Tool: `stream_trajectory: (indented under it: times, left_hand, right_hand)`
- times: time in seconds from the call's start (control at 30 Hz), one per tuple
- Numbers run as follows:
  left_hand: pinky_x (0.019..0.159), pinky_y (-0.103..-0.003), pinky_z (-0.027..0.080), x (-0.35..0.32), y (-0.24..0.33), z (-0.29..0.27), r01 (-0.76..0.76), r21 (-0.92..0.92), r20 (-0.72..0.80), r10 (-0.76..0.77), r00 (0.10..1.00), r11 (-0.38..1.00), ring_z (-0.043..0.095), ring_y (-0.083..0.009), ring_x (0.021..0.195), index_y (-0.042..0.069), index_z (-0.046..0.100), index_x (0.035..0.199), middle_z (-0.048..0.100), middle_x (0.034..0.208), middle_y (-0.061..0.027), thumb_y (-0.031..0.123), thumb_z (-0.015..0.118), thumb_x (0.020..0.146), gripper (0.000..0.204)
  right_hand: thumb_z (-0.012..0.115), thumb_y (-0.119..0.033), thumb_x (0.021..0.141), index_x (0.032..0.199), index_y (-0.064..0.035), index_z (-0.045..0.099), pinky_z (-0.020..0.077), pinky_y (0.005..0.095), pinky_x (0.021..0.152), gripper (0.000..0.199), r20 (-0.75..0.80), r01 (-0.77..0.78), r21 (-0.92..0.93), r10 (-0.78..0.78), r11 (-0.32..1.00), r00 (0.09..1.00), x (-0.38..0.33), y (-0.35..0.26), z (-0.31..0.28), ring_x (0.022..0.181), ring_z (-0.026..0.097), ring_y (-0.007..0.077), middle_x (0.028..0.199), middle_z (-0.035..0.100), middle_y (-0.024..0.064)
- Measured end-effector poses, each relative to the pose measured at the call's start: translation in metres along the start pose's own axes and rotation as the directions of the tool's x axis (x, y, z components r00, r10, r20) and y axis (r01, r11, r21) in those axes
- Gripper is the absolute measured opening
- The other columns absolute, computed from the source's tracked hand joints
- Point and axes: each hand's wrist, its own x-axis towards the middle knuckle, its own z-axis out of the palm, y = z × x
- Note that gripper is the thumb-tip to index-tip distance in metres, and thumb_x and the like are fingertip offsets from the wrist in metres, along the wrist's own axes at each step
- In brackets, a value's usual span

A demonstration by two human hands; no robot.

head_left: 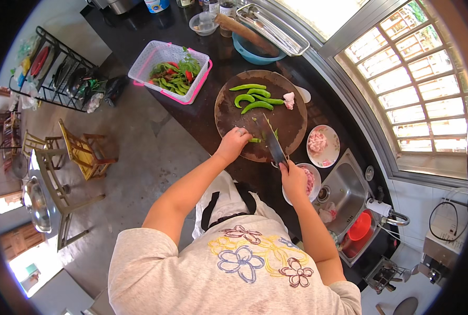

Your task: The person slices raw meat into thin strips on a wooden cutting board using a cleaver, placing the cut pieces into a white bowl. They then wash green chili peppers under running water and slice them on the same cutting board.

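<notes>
Right grip [292, 177] closed round knife [274, 144] handle, blade angled over round brown cutting board [228, 107]. Left grip [233, 143] curled down, pinning green pepper piece [254, 140] on board's near edge. I see whole green peppers [256, 97] further back on board. Board sits on dark bench [192, 118]; plate of pink meat [318, 142] just beside board.

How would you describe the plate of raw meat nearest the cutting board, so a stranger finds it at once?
Start at the round dark cutting board on the black counter. Just right of its lower edge, above the steel sink, lies a small white plate of pink meat pieces. Unlike the second plate, no hand covers it.
</notes>
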Motion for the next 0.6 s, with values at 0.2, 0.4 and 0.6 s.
stream_trajectory:
  times: [0.2, 0.4, 0.6]
  left_hand:
    - [0.083, -0.04, 0.047, 0.004, 0.003, 0.005, 0.162, -0.015, -0.008, -0.162, 0.987, 0.987, 0.056, -0.0312, 0.094, 0.006, 0.063, 0.095, 0.058, 0.095, -0.0095, 0.001, 0.069, 0.071, 0.025]
    - [0.083, -0.039, 0.048, 0.005, 0.006, 0.002, 0.075, 0.016, -0.021, -0.074, 0.997, 0.997, 0.056, -0.0292, 0.094, 0.008, 0.066, 0.095, 0.059, 0.096, -0.0081, 0.008, 0.074, 0.07, 0.026]
    - [0.076, -0.037, 0.05, -0.004, 0.001, 0.001, 0.096, 0.034, -0.155, -0.09, 0.984, 0.995, 0.059, -0.027, 0.089, 0.008, 0.069, 0.091, 0.063, 0.091, -0.0057, 0.014, 0.077, 0.07, 0.023]
  right_hand:
    - [0.056, -0.031, 0.093, 0.088, -0.0057, 0.06, 0.0478, 0.0524, 0.063, 0.026, -0.026, -0.027, 0.032, 0.028, 0.999, 0.999, -0.007, 0.006, 0.007, 0.071, 0.063, 0.0431, 0.072, 0.064, 0.0206]
    - [0.056, -0.032, 0.093, 0.088, -0.0065, 0.061, 0.0474, 0.0531, 0.062, 0.026, -0.023, -0.021, 0.02, 0.022, 1.0, 1.0, -0.008, 0.012, 0.013, 0.07, 0.063, 0.0426, 0.071, 0.064, 0.02]
    - [0.055, -0.031, 0.093, 0.089, -0.0069, 0.06, 0.0476, 0.0526, 0.061, 0.025, 0.013, -0.008, 0.0, 0.008, 1.0, 1.0, -0.007, 0.004, 0.011, 0.071, 0.064, 0.041, 0.072, 0.065, 0.0187]
